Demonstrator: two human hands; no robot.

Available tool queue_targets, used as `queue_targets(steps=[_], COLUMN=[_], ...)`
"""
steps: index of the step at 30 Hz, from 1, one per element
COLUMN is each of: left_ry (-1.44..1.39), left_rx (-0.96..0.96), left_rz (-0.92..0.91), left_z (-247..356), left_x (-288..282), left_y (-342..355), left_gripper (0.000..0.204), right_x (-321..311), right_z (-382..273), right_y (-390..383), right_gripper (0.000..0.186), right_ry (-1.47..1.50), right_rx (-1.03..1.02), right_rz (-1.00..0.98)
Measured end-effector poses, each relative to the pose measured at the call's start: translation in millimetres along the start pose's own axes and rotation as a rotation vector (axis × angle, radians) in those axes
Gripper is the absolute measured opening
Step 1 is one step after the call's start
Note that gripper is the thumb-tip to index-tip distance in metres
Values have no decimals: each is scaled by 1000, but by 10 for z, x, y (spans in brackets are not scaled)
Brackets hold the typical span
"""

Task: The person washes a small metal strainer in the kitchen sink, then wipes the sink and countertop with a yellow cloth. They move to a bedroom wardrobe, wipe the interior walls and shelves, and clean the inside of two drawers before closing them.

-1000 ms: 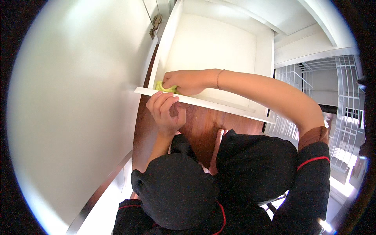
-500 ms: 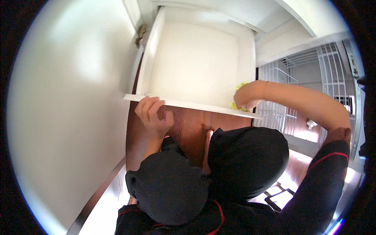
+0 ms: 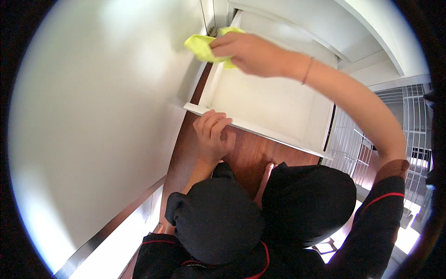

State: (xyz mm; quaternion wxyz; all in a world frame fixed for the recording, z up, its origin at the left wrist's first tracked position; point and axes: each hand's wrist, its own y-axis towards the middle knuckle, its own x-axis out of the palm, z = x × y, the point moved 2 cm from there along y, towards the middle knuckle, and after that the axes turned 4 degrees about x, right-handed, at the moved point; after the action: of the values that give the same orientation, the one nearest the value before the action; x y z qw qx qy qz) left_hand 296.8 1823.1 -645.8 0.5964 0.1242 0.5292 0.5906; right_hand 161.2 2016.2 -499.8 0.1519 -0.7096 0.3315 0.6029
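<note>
A yellow cloth (image 3: 203,48) is bunched in my right hand (image 3: 258,55), its loose corners hanging past the fingers. That hand is up over the far left side of a pulled-out white drawer (image 3: 274,104), near the tall pale panel. Whether the cloth touches the drawer's side wall, I cannot tell. My left hand (image 3: 214,133) hooks its fingers over the top edge of the drawer front (image 3: 283,138), close to its left end. Nothing lies on the visible part of the drawer floor.
A tall pale door panel (image 3: 102,116) rises along the left, with a metal hinge (image 3: 212,31) at its far edge. White wire racks (image 3: 357,144) stand to the right of the drawer. Below is a reddish-brown wooden floor (image 3: 248,156), with my black-clad knees (image 3: 309,204) close by.
My right hand has carried the yellow cloth from the drawer's near right corner to its far left side. The left hand keeps its hold while the view has shifted.
</note>
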Motion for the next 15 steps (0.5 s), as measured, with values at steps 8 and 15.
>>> queue_targets(steps=[8, 15], left_ry=[-17, -2], left_rx=[-24, -35], left_rz=[-21, -8], left_z=[4, 51], left_x=[13, 93], left_y=[-18, -126], left_gripper=[48, 54], right_x=[1023, 222], right_z=[434, 1640], right_y=[-74, 6], right_gripper=[39, 43], right_ry=[106, -668], right_rx=[-354, 162], right_rz=[-13, -92])
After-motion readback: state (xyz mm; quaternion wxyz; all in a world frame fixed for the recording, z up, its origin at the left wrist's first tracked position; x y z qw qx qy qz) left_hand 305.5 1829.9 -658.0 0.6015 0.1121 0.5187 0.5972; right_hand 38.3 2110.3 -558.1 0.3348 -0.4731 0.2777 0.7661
